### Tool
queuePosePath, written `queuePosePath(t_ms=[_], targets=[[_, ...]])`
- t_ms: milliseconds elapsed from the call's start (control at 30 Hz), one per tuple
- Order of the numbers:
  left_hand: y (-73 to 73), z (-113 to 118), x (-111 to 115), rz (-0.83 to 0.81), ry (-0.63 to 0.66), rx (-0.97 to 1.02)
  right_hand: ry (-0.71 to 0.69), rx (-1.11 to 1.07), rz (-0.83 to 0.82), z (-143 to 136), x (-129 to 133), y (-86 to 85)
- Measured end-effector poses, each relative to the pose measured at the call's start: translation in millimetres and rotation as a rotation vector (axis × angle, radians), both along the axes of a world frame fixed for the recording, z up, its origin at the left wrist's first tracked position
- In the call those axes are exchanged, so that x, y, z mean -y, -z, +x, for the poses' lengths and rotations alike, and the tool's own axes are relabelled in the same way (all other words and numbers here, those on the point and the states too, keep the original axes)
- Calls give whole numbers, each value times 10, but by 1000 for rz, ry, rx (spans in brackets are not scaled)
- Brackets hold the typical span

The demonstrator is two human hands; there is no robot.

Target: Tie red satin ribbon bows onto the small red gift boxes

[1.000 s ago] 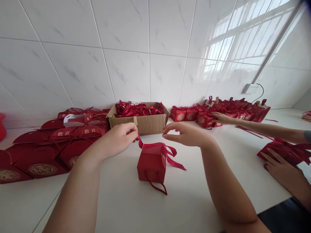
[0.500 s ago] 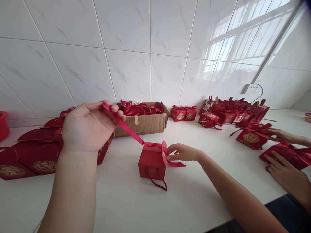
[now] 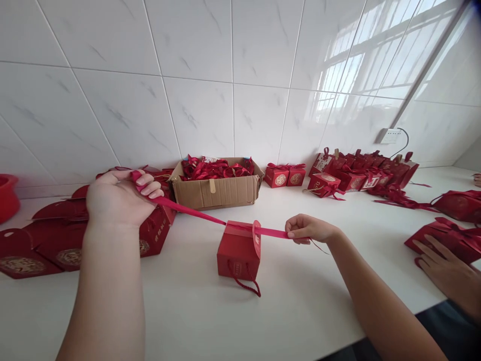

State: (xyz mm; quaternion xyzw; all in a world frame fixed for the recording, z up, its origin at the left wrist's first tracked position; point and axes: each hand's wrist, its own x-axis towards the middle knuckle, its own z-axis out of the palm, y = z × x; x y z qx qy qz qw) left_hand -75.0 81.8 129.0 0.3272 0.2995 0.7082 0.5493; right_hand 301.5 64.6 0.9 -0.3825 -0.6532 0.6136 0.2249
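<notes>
A small red gift box (image 3: 237, 255) with a twisted cord handle (image 3: 246, 286) stands on the white counter in front of me. A red ribbon (image 3: 191, 212) runs across its top and through the raised flap. My left hand (image 3: 122, 195), up and left of the box, is closed on one end of the ribbon. To the right of the box, my right hand (image 3: 310, 229) pinches the other end between thumb and fingers. The ribbon is drawn nearly straight on both sides. Neither hand touches the box itself.
Several red boxes (image 3: 48, 245) stand at the left, beside a red basin (image 3: 7, 198). A cardboard box (image 3: 216, 193) of ribbons sits by the tiled wall. More finished-looking boxes (image 3: 353, 175) line the back right. A co-worker's hand (image 3: 445, 265) rests on a ribboned box (image 3: 439, 238).
My right hand has moved right, away from the flap, pulling the ribbon straight. My left hand has shifted slightly left and down. A co-worker's box at the right has moved farther right.
</notes>
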Motion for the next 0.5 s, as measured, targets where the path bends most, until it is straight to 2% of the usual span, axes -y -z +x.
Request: queuePosePath(t_ms=[200,433,500], targets=[[64,-2,-80,-58,140,-414,-59,4,-18,160,23,17],[240,-11,-170,-265,337,-762,-2,-91,45,256,1,82],[263,-13,-170,-273,359,-817,14,-101,65,290,-4,98]])
